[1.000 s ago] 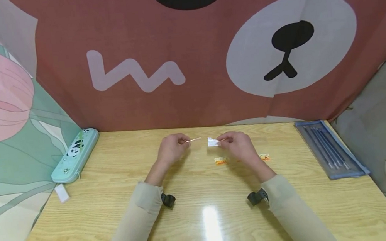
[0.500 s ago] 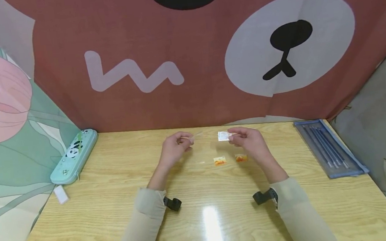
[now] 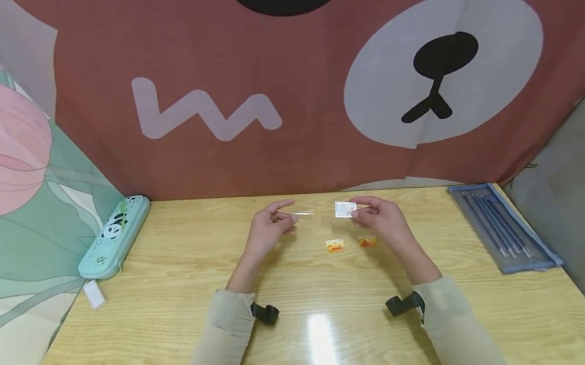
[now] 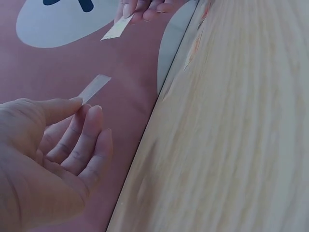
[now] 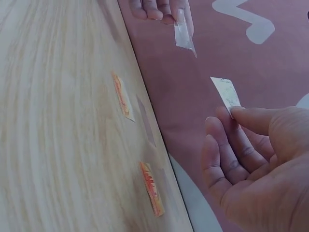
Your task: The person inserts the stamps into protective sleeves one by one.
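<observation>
At the far left we count one turquoise pencil case (image 3: 114, 237) with pandas on its lid, lying slantwise, and just beside its near end one small white piece (image 3: 94, 294). Next we find the left hand (image 3: 267, 229), thumb and fingertips pinching one clear strip (image 4: 95, 88) above the counter (image 3: 180, 334). Two orange-and-yellow packets lie flat, near each other but apart: we make out a left packet (image 3: 335, 245) and a right packet (image 3: 367, 241). Above them we see one white square (image 3: 345, 209), faintly printed, pinched between thumb and fingers of the right hand (image 3: 383, 219) and apart from the strip. Two pale sleeves (image 3: 215, 343) and two black wrist cameras (image 3: 266, 313) complete the arms. At the far right we see one blue-edged mesh pouch (image 3: 503, 227) holding several slim sticks, whose exact number we cannot tell. Under it all we have pale wood grain with one bright streak of light; around it, a green cloth (image 3: 7, 245) with a pink flower, a red-brown cloth (image 3: 206, 167) with a bear's muzzle, and a greyish cloth (image 3: 576, 167)
</observation>
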`<act>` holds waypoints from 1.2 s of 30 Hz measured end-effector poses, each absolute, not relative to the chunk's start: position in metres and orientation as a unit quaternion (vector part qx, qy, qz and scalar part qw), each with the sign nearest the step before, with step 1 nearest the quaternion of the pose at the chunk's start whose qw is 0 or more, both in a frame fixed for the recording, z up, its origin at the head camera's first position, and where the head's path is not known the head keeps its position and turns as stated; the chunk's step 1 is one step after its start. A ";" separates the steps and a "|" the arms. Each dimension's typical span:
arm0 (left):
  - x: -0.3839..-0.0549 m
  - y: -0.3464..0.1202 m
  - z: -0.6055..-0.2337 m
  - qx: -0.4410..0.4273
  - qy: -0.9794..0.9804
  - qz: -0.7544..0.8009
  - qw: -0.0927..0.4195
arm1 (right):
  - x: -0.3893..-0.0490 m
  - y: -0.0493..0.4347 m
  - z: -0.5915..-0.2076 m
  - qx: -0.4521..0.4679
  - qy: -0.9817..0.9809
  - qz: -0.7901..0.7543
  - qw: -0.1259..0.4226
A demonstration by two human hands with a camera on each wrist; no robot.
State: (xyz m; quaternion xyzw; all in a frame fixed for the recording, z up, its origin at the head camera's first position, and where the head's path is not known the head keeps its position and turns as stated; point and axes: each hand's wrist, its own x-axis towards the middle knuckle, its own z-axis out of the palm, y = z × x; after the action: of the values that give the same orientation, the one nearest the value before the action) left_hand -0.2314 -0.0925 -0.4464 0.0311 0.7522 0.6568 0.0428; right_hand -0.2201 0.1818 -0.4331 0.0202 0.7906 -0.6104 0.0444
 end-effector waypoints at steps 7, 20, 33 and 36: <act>-0.234 -0.092 -0.447 0.001 0.728 0.684 0.050 | -0.221 0.184 -0.438 0.020 0.767 -0.640 0.038; -0.230 -0.088 -0.445 -0.021 0.678 0.734 0.040 | -0.219 0.186 -0.439 0.040 0.743 -0.666 0.051; -0.226 -0.086 -0.451 0.001 0.659 0.746 0.096 | -0.216 0.189 -0.439 0.033 0.738 -0.670 0.076; -0.225 -0.084 -0.453 0.009 0.650 0.752 0.110 | -0.216 0.189 -0.441 0.029 0.743 -0.664 0.078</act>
State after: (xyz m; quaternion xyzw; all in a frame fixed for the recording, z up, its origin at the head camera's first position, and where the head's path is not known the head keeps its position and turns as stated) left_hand -0.2248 -0.0840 -0.4527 0.0085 0.6500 0.7518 0.1103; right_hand -0.2160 0.1895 -0.4409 0.0292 0.7431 -0.6640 0.0778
